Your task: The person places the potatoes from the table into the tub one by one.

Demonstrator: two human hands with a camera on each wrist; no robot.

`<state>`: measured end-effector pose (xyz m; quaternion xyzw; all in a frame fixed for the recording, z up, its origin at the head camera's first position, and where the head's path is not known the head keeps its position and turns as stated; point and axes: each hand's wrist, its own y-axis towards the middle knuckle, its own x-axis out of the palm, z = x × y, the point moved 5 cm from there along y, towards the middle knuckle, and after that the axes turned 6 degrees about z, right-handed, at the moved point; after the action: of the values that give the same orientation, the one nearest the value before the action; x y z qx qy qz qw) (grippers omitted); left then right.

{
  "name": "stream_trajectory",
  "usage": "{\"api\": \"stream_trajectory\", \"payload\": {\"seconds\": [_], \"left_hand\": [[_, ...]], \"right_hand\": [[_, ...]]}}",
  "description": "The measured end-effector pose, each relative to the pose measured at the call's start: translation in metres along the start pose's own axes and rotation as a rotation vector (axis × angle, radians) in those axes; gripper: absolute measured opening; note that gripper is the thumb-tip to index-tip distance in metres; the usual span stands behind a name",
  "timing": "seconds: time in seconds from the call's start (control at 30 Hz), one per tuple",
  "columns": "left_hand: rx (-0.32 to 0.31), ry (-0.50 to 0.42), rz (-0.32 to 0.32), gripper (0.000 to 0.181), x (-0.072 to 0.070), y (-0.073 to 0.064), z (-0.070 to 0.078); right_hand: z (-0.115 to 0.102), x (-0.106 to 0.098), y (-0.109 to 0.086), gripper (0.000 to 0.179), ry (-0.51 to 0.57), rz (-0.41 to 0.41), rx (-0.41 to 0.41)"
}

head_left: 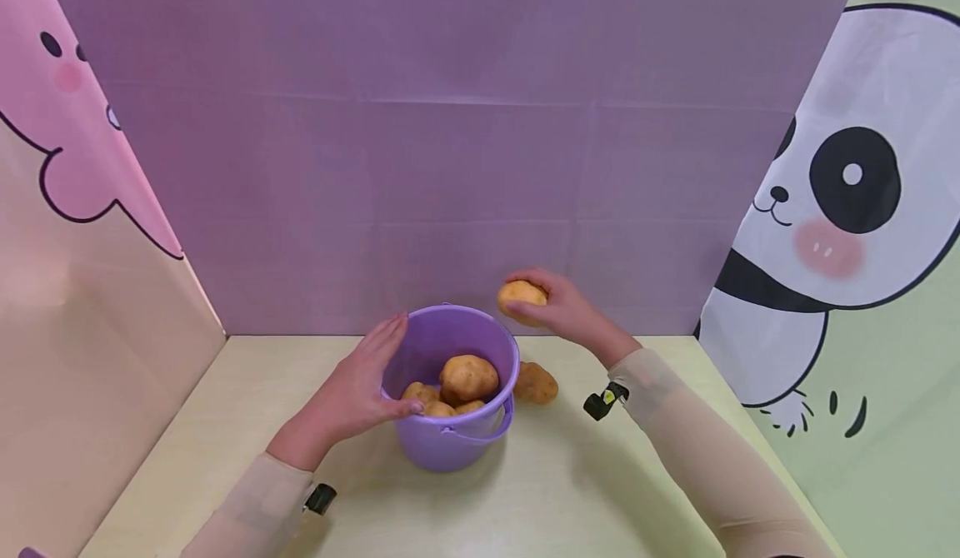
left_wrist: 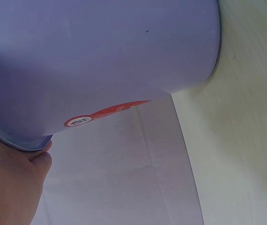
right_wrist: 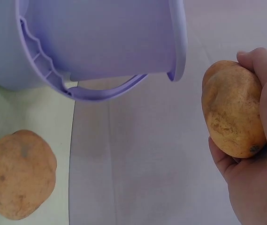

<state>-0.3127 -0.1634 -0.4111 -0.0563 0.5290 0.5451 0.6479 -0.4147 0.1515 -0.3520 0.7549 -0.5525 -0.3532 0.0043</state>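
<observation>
A purple bucket [head_left: 442,441] stands upright on the table with several potatoes [head_left: 468,377] inside. My left hand [head_left: 360,387] holds the bucket at its left rim, the thumb along the front edge and the fingers along the back. In the left wrist view the bucket's wall [left_wrist: 100,56] fills the upper part, with the left hand [left_wrist: 11,183] at the rim. My right hand [head_left: 558,304] grips a potato [right_wrist: 234,110] in the air, behind and right of the bucket's rim. Another potato [head_left: 536,383] lies on the table just right of the bucket.
The bucket's handle [head_left: 483,435] hangs down at its front right. A purple backdrop [head_left: 480,166] rises at the table's far edge. Printed side panels, one with a panda [head_left: 847,183], flank the pale wooden table [head_left: 540,491].
</observation>
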Motion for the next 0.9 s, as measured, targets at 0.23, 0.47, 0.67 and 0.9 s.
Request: {"api": "stream_trajectory", "payload": {"seconds": [0.23,0.47,0.67,0.9], "left_hand": [[-0.004,0.004,-0.001,0.127,0.0,0.001,0.001],[0.004,0.004,0.003,0.13,0.0,0.001,0.001],[-0.016,0.004,-0.007,0.125,0.001,0.001,-0.001],[-0.013,-0.005,-0.005,0.128,0.0,0.001,-0.001]], "right_hand": [[-0.01,0.006,0.007,0.043,-0.018,-0.019,-0.038],[-0.017,0.015,0.011,0.045,-0.022,-0.057,-0.055],[-0.023,0.022,0.016,0.047,-0.021,-0.084,-0.09],[-0.028,0.03,0.022,0.051,-0.053,-0.114,-0.107]]}}
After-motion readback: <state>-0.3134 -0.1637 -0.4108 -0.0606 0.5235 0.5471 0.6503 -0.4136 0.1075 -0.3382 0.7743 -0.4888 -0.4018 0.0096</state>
